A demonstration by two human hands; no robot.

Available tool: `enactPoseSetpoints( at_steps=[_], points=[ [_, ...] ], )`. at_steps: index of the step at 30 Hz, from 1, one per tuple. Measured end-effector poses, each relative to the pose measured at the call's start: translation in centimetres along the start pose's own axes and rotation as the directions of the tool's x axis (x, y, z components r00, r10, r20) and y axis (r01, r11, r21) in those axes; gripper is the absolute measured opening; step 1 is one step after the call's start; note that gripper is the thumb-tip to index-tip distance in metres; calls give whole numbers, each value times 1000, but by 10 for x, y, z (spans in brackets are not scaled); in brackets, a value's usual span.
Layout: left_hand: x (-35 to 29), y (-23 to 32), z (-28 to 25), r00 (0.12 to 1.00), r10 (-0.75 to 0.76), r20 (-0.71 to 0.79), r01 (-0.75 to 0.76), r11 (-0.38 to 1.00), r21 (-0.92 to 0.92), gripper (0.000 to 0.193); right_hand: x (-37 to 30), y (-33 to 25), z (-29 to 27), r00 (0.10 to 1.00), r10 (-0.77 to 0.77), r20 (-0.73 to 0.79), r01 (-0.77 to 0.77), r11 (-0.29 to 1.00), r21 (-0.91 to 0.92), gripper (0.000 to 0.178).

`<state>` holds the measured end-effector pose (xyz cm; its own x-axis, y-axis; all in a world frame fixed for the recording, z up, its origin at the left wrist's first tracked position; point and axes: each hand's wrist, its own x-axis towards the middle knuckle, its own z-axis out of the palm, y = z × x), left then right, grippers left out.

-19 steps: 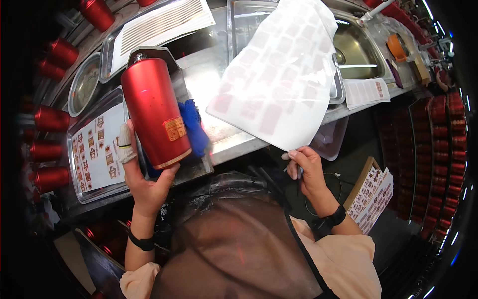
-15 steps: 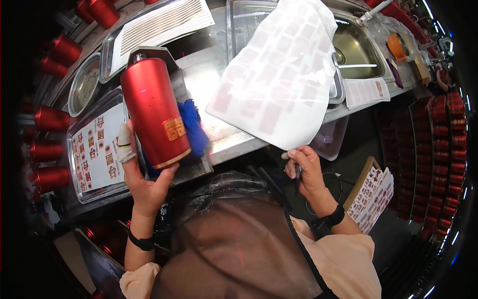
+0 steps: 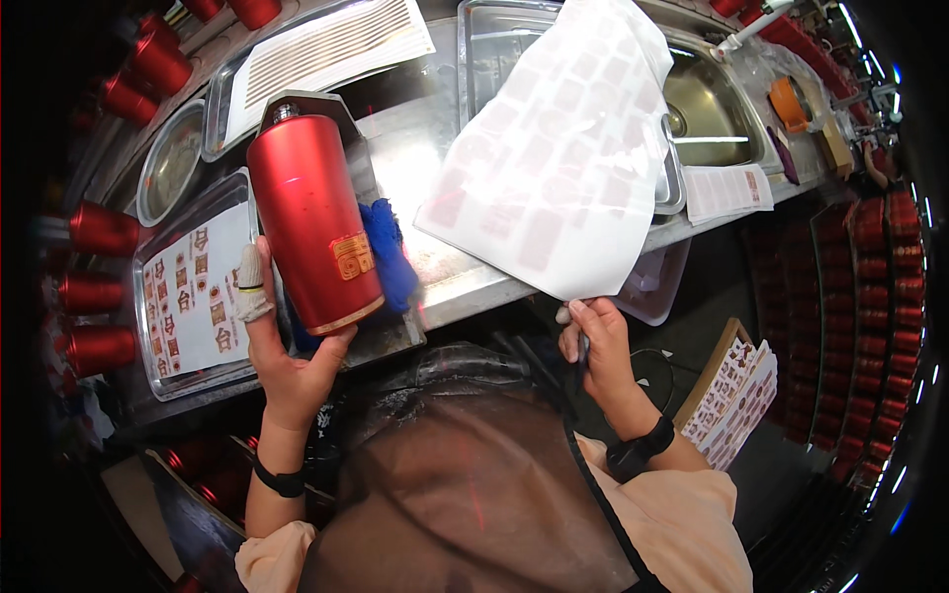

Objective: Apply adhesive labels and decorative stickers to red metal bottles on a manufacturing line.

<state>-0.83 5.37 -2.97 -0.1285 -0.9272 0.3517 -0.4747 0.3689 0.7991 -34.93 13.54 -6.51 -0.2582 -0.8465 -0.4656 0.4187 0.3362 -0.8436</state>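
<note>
A glossy red bottle point(image 3: 306, 217) with a dark threaded neck and a gold square emblem leans in front of me, its base toward me. My left hand point(image 3: 292, 366) is closed around its lower end, thumb near the base; a pale finger cot covers one finger. My right hand point(image 3: 603, 346) pinches the near corner of a large translucent white sheet point(image 3: 554, 188), which shows rows of faint pinkish shapes. A slim dark tool point(image 3: 582, 356) also sits in that hand; its kind is unclear. Beside the bottle lies a blue cloth point(image 3: 397, 262), partly hidden behind it.
Left of the bottle, a metal tray point(image 3: 158, 390) holds a printed decal sheet point(image 3: 188, 287). A striped sheet point(image 3: 326, 64) and an oval basin point(image 3: 170, 168) lie beyond. A sink point(image 3: 707, 104) is at the far right. Red bottles point(image 3: 860, 316) line the right; more red pieces point(image 3: 102, 351) stand left.
The whole view has shifted slightly. My right hand has turned a little at the sheet's corner, still pinching it. My left hand keeps its hold on the bottle.
</note>
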Motion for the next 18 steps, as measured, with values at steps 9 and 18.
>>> enactPoseSetpoints(
  at_steps=[9,18],
  points=[
    [1,0,-1,1000,6,13,-6,1000,28,97,-1,-3,-5,979,-201,-25,190,957,-220,9],
    [0,1,-1,1000,-2,8,2,1000,30,97,-1,-3,1,999,-19,26,16,996,91,11]
  ],
)
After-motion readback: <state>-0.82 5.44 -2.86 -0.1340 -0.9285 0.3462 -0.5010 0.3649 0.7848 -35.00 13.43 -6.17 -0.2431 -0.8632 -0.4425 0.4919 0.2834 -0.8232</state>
